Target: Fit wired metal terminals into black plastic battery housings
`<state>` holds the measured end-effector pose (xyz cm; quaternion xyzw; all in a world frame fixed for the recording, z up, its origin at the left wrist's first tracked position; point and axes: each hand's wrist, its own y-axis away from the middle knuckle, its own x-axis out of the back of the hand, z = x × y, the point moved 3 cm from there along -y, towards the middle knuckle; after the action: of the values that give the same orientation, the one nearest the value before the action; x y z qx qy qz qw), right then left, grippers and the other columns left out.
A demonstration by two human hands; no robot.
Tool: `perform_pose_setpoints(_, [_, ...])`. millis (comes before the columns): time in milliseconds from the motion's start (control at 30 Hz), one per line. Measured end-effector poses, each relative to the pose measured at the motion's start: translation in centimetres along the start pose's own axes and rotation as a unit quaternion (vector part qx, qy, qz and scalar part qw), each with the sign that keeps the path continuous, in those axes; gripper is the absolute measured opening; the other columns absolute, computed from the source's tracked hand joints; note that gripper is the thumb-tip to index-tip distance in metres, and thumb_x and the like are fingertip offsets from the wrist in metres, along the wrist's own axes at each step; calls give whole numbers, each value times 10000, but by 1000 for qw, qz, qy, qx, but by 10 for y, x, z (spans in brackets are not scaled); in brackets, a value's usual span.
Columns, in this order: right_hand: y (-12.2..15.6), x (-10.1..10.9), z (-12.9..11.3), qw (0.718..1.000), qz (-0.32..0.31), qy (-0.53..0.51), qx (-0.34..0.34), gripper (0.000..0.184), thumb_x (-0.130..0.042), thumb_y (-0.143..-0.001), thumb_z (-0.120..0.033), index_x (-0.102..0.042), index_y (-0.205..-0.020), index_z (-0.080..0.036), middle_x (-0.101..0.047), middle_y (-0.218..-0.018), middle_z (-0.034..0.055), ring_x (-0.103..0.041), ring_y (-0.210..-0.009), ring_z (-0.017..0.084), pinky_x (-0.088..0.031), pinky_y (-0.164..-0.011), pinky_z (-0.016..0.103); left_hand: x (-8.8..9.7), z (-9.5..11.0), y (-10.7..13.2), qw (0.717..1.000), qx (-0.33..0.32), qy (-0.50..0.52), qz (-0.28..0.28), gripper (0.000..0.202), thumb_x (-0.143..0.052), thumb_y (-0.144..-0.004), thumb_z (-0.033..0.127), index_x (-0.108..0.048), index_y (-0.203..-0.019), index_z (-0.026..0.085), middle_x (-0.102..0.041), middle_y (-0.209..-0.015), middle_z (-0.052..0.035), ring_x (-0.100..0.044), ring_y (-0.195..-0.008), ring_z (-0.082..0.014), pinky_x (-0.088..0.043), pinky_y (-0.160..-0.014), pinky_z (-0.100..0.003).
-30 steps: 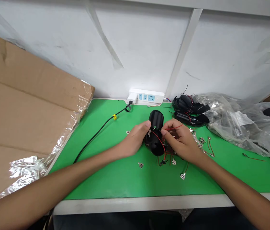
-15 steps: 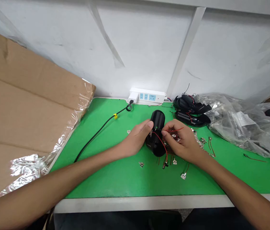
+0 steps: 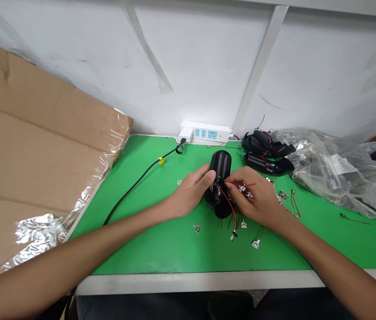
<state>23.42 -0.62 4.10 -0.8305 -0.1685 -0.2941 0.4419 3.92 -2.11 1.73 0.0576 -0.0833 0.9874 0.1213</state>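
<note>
A glossy black plastic housing [image 3: 220,164] is held above the green mat, its long side toward me. My left hand [image 3: 193,189] grips its left side, thumb on top near the middle. Closed in a pinch at the housing's right edge, my right hand [image 3: 253,191] holds a thin red wire [image 3: 250,184] whose end sticks out past the fingers. Another red wire [image 3: 230,200] curves out of the housing and hangs down to a small white connector [image 3: 232,236]. Small metal contact plates [image 3: 256,243] with red wires lie below and beside my right hand.
More black housings [image 3: 268,162] with wires lie at the back right, beside clear plastic bags [image 3: 328,169]. A white power strip [image 3: 211,132] with a plugged-in black cable [image 3: 134,184] sits against the wall. A large cardboard sheet [image 3: 48,146] leans on the left.
The housing has tilted and shifted slightly to the right. Its hanging wire has swung, so the connector at the end sits a little lower. Both hands keep their hold.
</note>
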Motion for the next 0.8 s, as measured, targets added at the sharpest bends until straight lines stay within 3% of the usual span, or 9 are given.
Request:
perform_pose_setpoints(300, [0,3,-1,995,45,-18,90,282,-649,-982,-87,-644,-1196,-271,-756,-981,53,-714,-866,217,-600,-747,379,1,6,4,995,-54,-82,-8,552,-341,-1076,669,-513,-842,199,-484,-766,-3,-411,-698,-166,-337,-630,-316])
perform_pose_setpoints(567, [0,6,0,990,34,-30,132,365,-647,-969,-57,-659,-1270,-264,-773,-1062,77,-728,-902,220,-618,-759,386,1,14,11,983,-143,-117,-13,510,-328,-1111,583,-479,-808,201,-487,-763,-8,-428,-688,-158,-354,-635,-315])
perform_pose_setpoints(667, [-5,8,1,991,36,-57,113,340,-664,-964,-69,-687,-1232,-276,-769,-1031,65,-727,-926,227,-615,-779,404,2,12,12,978,-152,-142,-20,540,-317,-1104,614,-582,-914,183,-585,-842,-36,-508,-748,-175,-422,-691,-322])
perform_pose_setpoints(800, [-11,13,5,990,71,-114,48,241,-718,-950,-111,-737,-1101,-297,-777,-962,31,-719,-952,238,-588,-878,459,2,6,12,984,-132,-117,-21,525,-400,-1089,617,-642,-1280,192,-704,-1120,-89,-640,-974,-234,-523,-864,-355])
